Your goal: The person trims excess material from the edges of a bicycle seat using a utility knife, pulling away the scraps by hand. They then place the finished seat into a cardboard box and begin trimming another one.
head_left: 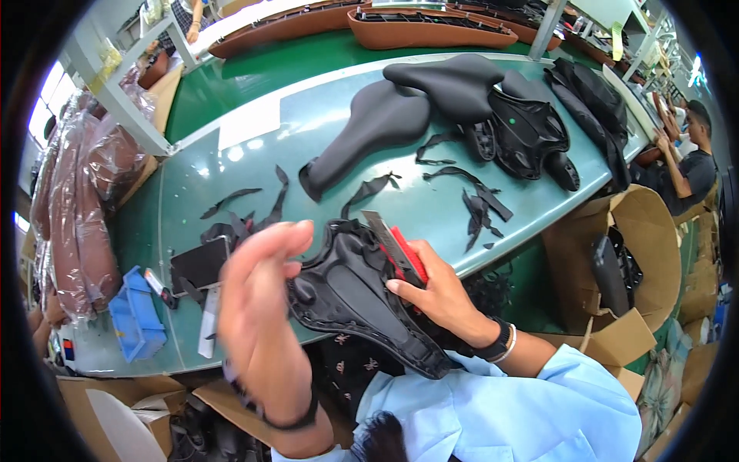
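My right hand [445, 296] is closed around a red utility knife [402, 256] whose blade points up and away from me. Underneath it, a black bicycle saddle [344, 271] lies with its hollow underside up, at the table's near edge and over my lap. My left hand [265, 269], slightly smeared by motion, is raised above the saddle's left side with fingers stretched and nothing visible in them. Strips of black trim [369, 191] lie just beyond the saddle.
More black saddles [377, 127] are grouped across the green table [323, 115]. A blue bin [137, 316] and a dark phone-like slab [202, 266] sit left. An open cardboard box [566, 246] stands right, near a seated person [685, 165]. Brown padded parts [431, 29] line the back.
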Demonstrator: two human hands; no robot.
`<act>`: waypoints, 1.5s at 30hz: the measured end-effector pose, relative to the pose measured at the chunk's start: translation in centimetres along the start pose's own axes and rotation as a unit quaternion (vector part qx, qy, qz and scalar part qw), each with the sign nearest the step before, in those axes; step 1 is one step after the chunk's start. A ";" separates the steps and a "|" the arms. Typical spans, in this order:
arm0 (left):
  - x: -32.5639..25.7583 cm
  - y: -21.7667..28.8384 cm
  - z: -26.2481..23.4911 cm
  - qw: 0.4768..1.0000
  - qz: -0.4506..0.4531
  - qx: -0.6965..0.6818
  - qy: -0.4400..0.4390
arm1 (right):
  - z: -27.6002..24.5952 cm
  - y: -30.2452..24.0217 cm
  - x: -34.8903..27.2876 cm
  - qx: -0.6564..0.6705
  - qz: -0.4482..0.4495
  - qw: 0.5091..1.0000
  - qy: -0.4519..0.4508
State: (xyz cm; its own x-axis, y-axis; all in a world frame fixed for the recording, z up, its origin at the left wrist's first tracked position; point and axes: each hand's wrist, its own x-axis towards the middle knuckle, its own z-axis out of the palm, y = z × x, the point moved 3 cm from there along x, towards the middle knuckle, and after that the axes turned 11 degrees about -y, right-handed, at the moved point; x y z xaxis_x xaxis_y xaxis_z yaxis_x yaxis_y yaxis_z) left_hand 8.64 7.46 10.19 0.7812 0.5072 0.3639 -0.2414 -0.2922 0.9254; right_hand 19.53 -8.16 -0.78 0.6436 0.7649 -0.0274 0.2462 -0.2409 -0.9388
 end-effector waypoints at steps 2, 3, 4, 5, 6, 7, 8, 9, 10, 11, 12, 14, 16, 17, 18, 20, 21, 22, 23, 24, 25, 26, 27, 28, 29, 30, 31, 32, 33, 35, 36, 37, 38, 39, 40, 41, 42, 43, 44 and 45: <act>1.4 -4.0 -0.2 0.987 -0.076 0.135 -0.043 | 0.4 0.2 -0.3 0.030 0.026 0.999 -0.009; 1.8 -5.8 -0.2 0.969 -0.097 0.212 -0.084 | 0.5 0.0 -0.4 0.037 0.018 0.999 -0.016; 2.2 -7.3 0.2 0.940 -0.118 0.300 -0.110 | 0.6 -0.3 -0.5 0.051 0.025 0.998 -0.012; 3.0 -8.6 1.6 0.904 -0.135 0.377 -0.146 | 0.1 0.1 -0.7 0.060 0.041 0.997 0.004; 3.1 -8.7 1.9 0.896 -0.148 0.389 -0.156 | 0.4 0.6 -0.7 0.091 0.057 0.994 -0.008; 3.2 -8.8 2.3 0.887 -0.161 0.400 -0.165 | 0.7 0.6 -0.3 0.095 0.056 0.994 -0.014; 3.4 -8.9 3.1 0.866 -0.122 0.461 -0.153 | 0.5 0.6 -0.4 0.130 0.061 0.990 -0.012; 3.4 -9.4 3.2 0.864 -0.124 0.464 -0.155 | 0.5 0.6 -0.4 0.164 0.066 0.984 -0.010; 3.1 -9.9 3.3 0.876 -0.118 0.441 -0.157 | 0.4 0.7 -0.4 0.166 0.068 0.984 -0.014; 3.2 -10.2 3.4 0.888 -0.107 0.418 -0.161 | 0.3 1.0 -0.2 0.170 0.069 0.983 -0.010; 3.1 -10.2 3.5 0.895 -0.089 0.413 -0.147 | 0.3 1.3 -0.1 0.167 0.072 0.983 -0.016; 3.6 -10.8 2.9 0.931 -0.151 0.290 -0.164 | 0.3 1.5 0.1 0.166 0.079 0.983 -0.023; 3.6 -11.2 2.2 0.951 -0.246 0.079 -0.170 | 0.0 1.1 0.4 0.154 0.074 0.984 -0.040; 3.7 -10.2 2.0 0.940 -0.275 -0.093 -0.178 | -0.2 1.0 0.5 0.155 0.076 0.984 -0.040; 3.6 -10.3 1.6 0.941 -0.224 -0.181 -0.178 | -0.3 0.9 0.5 0.143 0.078 0.985 -0.049; 3.5 -10.9 1.5 0.931 -0.172 -0.269 -0.175 | -0.4 0.9 0.8 0.129 0.082 0.987 -0.057; 3.7 -11.2 1.5 0.942 -0.164 -0.260 -0.137 | -0.4 0.8 1.1 0.091 0.051 0.993 -0.056; 3.8 -11.4 1.5 0.951 -0.156 -0.250 -0.099 | -0.5 0.7 1.3 0.052 0.019 0.997 -0.054; 3.8 -11.4 1.6 0.950 -0.156 -0.254 -0.097 | -1.1 0.2 1.4 0.049 0.021 0.997 -0.055; 3.6 -11.4 1.7 0.953 -0.159 -0.241 -0.093 | -2.0 -0.8 1.2 -0.017 0.004 0.998 -0.065; 3.4 -11.5 1.6 0.956 -0.161 -0.228 -0.090 | -2.6 -1.3 1.0 -0.082 -0.013 0.994 -0.076; 3.5 -11.7 1.4 0.958 -0.158 -0.223 -0.088 | -3.1 -2.1 0.9 -0.158 -0.115 0.980 -0.043; 3.4 -11.7 1.3 0.957 -0.158 -0.226 -0.086 | -3.5 -2.7 0.7 -0.161 -0.114 0.979 -0.044; 3.3 -11.5 1.2 0.958 -0.159 -0.225 -0.082 | -3.6 -3.6 0.5 -0.239 -0.071 0.962 -0.107; 3.3 -11.5 1.3 0.958 -0.159 -0.224 -0.081 | -3.6 -4.0 0.3 -0.315 -0.027 0.934 -0.166; 3.2 -11.5 1.3 0.957 -0.159 -0.227 -0.082 | -3.1 -4.3 0.2 -0.370 -0.052 0.915 -0.151; 3.1 -11.6 1.2 0.953 -0.160 -0.247 -0.064 | -2.7 -4.6 0.0 -0.372 -0.050 0.915 -0.151; 3.1 -11.6 1.1 0.949 -0.160 -0.268 -0.046 | -2.2 -4.9 -0.4 -0.398 -0.038 0.905 -0.149; 3.1 -11.7 1.1 0.948 -0.159 -0.270 -0.047 | -1.7 -5.0 -0.9 -0.423 -0.026 0.894 -0.147; 2.9 -12.3 0.8 0.931 -0.178 -0.318 0.008 | -0.5 -4.7 -2.1 -0.424 -0.039 0.896 -0.126; 3.0 -12.2 0.5 0.924 -0.183 -0.334 0.022 | 0.0 -4.6 -2.5 -0.419 -0.023 0.900 -0.115; 3.1 -12.1 0.5 0.924 -0.181 -0.335 0.021 | 0.4 -4.7 -2.9 -0.414 -0.007 0.904 -0.104; 3.1 -12.2 0.5 0.917 -0.189 -0.349 0.046 | 0.8 -4.8 -3.4 -0.401 0.002 0.910 -0.103; 3.0 -12.4 0.4 0.908 -0.197 -0.364 0.071 | 1.1 -4.8 -4.1 -0.402 0.002 0.910 -0.101; 2.9 -13.6 -0.1 0.871 -0.191 -0.443 0.094 | 1.3 -4.7 -4.9 -0.384 0.012 0.916 -0.114; 3.0 -14.4 -0.8 0.845 -0.190 -0.486 0.119 | 1.3 -4.5 -5.5 -0.364 0.021 0.922 -0.127; 2.8 -14.7 -1.4 0.857 -0.167 -0.471 0.130 | 1.1 -4.5 -5.7 -0.365 0.019 0.922 -0.125; 2.6 -14.7 -1.8 0.868 -0.143 -0.454 0.140 | 0.8 -4.4 -6.0 -0.340 0.014 0.932 -0.128; 2.5 -14.8 -2.0 0.869 -0.141 -0.453 0.138 | 0.6 -4.2 -6.4 -0.313 0.010 0.941 -0.130; 2.4 -14.7 -2.7 0.878 -0.101 -0.428 0.188 | 0.2 -4.0 -6.8 -0.286 0.004 0.949 -0.134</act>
State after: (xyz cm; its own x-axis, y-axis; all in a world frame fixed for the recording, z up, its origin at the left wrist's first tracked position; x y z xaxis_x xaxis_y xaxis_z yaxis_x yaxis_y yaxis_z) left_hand 12.56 15.17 -2.28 0.6511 0.7578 0.0424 -0.5897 0.4699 0.6568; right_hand 14.01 -12.22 3.10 0.4594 0.8673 -0.1918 0.6443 -0.4740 -0.6002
